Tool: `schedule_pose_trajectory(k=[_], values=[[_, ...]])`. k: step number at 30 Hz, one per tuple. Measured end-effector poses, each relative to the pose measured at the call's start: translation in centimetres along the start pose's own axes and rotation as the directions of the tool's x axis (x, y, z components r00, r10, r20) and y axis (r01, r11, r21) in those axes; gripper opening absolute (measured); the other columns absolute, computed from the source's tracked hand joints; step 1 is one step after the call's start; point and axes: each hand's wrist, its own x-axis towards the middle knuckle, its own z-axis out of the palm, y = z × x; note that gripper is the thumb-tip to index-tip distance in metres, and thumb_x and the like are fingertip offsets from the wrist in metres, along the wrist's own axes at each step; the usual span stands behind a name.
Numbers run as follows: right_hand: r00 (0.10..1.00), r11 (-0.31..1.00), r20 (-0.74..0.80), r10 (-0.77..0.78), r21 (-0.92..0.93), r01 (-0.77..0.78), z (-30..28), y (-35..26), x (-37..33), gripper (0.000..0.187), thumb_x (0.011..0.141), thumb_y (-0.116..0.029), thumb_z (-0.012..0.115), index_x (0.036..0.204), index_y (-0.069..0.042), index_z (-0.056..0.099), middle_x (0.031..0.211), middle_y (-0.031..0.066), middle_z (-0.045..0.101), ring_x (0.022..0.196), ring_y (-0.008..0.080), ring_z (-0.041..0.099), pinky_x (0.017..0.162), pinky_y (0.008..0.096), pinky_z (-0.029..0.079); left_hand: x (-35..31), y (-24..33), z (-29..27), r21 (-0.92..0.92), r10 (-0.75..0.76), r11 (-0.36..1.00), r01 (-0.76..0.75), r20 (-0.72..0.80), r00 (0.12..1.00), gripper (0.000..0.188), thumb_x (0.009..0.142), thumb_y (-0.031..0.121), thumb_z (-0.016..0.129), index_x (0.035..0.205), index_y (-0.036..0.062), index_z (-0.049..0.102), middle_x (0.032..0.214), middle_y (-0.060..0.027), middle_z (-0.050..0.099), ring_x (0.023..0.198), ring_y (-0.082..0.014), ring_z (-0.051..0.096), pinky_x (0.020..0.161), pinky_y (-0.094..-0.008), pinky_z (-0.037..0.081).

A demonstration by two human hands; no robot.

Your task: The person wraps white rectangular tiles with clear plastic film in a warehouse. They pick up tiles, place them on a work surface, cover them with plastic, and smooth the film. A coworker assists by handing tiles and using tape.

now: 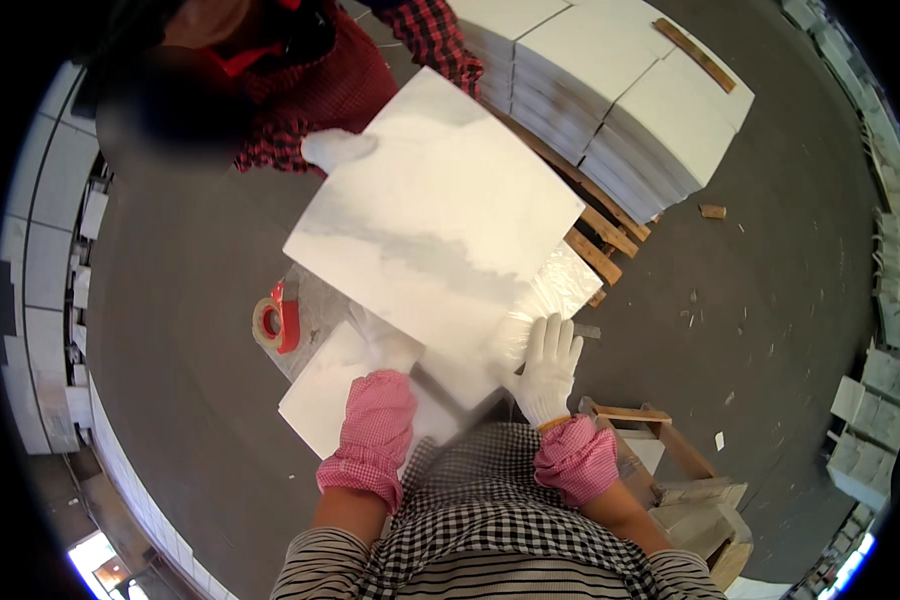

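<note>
A large white square panel (420,220) with cloudy grey patches lies tilted across the middle. A co-worker's white-gloved hand (338,150) is at its far left edge. My right hand (548,362), in a white knitted glove, has its fingers stretched out beside the panel's near right side, by clear plastic film (560,290). My left hand (392,350) is gloved too and sits at the panel's near edge; its fingers are blurred into the white behind them. Below it lies another white panel (315,405). Pink checked sleeve covers reach up both my wrists.
A red tape dispenser (286,322) with a tape roll rests at the left on the film-covered surface. Tall stacks of white panels (660,120) stand on a wooden pallet (605,230) at the far right. A wooden frame (690,470) is near my right elbow.
</note>
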Motion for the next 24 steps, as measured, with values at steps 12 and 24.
schedule_pose_trajectory(k=[12,24], values=[[0.977,0.935,0.182,0.109,0.314,-0.163,0.0,1.1,-4.6,0.105,0.078,-0.051,0.083,0.153,0.008,0.039,0.158,0.0283,0.042,0.148,0.0438,0.036,0.122,0.0536,0.030,-0.5,-4.7,0.2,-0.147,-0.111,0.983,0.109,-0.006,0.994,0.060,0.095,0.046,0.064,0.144,0.0110,0.058,0.150,-0.0138,0.053,0.143,-0.0378,0.041,0.118,-0.0544,0.032],[0.998,0.928,-0.062,0.001,0.372,0.023,1.7,4.1,-17.1,0.082,0.083,-0.037,0.082,0.145,0.003,0.046,0.147,0.0292,0.050,0.125,0.0451,0.059,0.103,0.0491,0.052,-3.3,-12.0,2.6,0.348,-0.370,0.862,0.368,-0.065,0.927,0.056,0.096,0.038,0.060,0.143,0.0084,0.058,0.146,-0.0140,0.058,0.139,-0.0372,0.046,0.108,-0.0549,0.042]])
